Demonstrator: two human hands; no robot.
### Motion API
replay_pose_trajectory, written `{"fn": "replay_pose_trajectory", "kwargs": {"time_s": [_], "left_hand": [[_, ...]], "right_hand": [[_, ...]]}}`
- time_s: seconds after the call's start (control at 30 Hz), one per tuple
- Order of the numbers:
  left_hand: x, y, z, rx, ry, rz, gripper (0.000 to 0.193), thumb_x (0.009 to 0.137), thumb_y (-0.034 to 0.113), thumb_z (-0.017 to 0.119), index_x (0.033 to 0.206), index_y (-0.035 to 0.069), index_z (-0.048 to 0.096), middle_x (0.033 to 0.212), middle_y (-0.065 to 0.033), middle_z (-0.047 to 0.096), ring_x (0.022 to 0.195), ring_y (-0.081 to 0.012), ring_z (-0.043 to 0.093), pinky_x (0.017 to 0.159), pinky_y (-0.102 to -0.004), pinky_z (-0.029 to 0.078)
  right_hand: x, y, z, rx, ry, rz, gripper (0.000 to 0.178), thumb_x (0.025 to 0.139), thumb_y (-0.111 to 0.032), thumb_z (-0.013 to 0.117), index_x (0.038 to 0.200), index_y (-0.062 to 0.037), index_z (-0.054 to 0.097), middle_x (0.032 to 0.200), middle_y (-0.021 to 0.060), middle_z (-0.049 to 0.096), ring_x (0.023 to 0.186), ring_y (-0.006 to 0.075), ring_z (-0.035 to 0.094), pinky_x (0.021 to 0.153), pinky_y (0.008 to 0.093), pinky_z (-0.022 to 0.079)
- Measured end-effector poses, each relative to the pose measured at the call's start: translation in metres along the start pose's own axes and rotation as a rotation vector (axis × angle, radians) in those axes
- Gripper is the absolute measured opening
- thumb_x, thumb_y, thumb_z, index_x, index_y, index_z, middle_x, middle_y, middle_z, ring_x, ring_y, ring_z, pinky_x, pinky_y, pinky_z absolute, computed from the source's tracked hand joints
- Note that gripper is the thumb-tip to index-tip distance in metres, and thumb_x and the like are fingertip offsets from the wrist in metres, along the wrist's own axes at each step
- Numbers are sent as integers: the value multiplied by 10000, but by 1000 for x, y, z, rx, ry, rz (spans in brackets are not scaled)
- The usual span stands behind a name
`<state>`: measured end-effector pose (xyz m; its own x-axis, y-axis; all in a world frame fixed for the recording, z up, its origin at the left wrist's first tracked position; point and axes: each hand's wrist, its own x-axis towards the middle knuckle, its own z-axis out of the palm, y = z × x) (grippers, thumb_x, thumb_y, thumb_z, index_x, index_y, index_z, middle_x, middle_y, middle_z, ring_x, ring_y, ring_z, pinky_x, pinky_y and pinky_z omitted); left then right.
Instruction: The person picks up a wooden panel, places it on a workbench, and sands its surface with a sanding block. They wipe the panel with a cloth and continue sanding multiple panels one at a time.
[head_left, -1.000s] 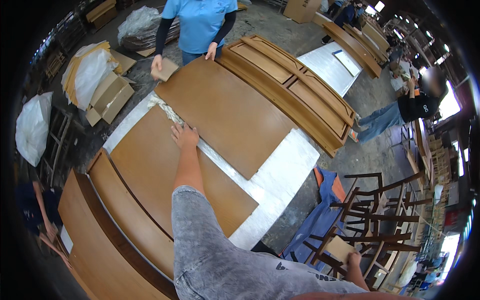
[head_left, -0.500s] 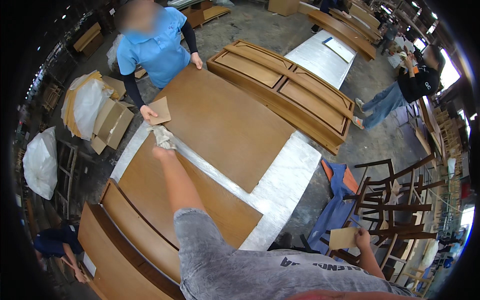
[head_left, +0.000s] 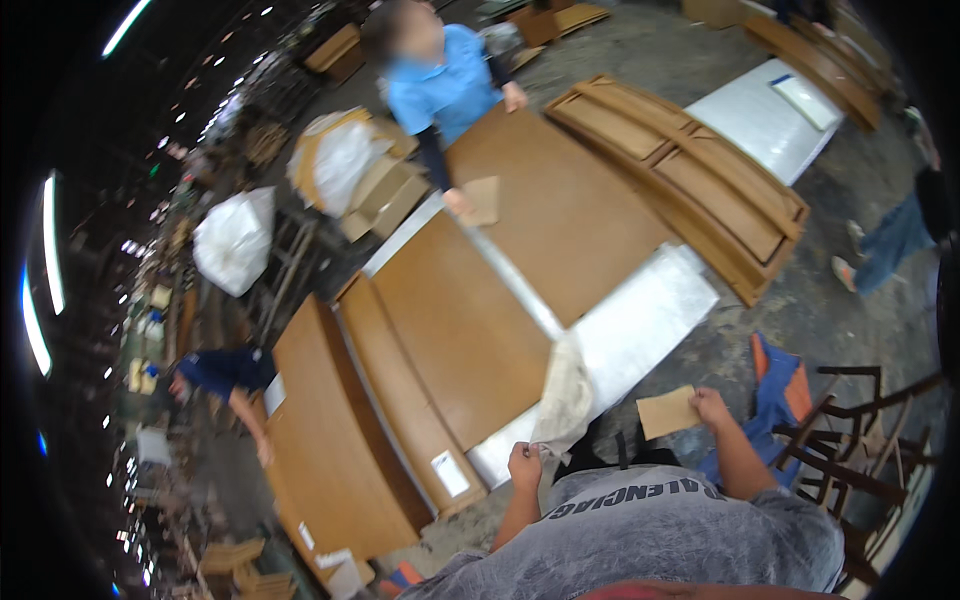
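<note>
My left hand [head_left: 525, 462] is closed on one end of an off-white cloth [head_left: 567, 395], which trails up over the near corner of a brown wooden panel [head_left: 455, 310]. Out to the right, over the floor, my right hand [head_left: 708, 404] grips a tan sheet of sandpaper [head_left: 668, 412] by its edge. Another brown panel [head_left: 580, 220] lies beyond the first, both on a silvery-white covered surface [head_left: 645, 325]. Across from me a person in a blue shirt [head_left: 462, 85] rests one hand on the far panel's edge and holds a similar tan sheet [head_left: 482, 200] at its corner.
Framed wooden pieces [head_left: 690, 170] stand past the far panel. Curved brown boards [head_left: 345, 430] are at the left, where a person in dark clothes [head_left: 230, 375] bends over. Dark chair frames [head_left: 860, 430] pile up at right, beside blue and orange sheeting [head_left: 765, 410]. Cardboard boxes [head_left: 385, 200] sit far left.
My left hand has come back from the panels' far end to near my body, drawing the cloth with it. My right hand still holds the sandpaper. The view has swung left.
</note>
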<state>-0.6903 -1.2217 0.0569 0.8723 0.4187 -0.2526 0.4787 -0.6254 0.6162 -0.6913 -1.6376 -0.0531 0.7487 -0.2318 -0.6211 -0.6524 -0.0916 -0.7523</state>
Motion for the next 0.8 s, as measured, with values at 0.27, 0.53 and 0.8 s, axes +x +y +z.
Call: {"fn": "replay_pose_trajectory", "kwargs": {"time_s": [0.27, 0.53, 0.8], "left_hand": [[-49, -81, -150, -712, 588, -94, 262, 1065, 217, 564, 891, 23, 530, 871, -25, 580, 789, -128, 511, 733, -310, 469], [-117, -133, -150, -717, 658, -223, 288, 1046, 204, 574, 830, 19, 528, 782, -7, 488, 749, -125, 421, 691, -336, 410], [-118, -195, -146, -596, 200, -236, 285, 1034, 244, 600, 982, -14, 707, 883, -57, 673, 834, -145, 555, 793, -321, 470]], "right_hand": [[35, -142, 161, -53, -462, -349, 135, 886, -135, 647, 938, -22, 700, 837, 65, 666, 783, 168, 596, 711, 344, 477], [-53, -116, 295, -615, -146, -683, 527, 923, -346, 722, 1299, -1, 589, 1115, 263, 712, 1077, 417, 680, 963, 474, 531], [-117, -27, 329, -426, -306, -130, 331, 921, -250, 695, 1152, -15, 661, 1011, 199, 733, 777, 316, 740, 673, 421, 581]]}}
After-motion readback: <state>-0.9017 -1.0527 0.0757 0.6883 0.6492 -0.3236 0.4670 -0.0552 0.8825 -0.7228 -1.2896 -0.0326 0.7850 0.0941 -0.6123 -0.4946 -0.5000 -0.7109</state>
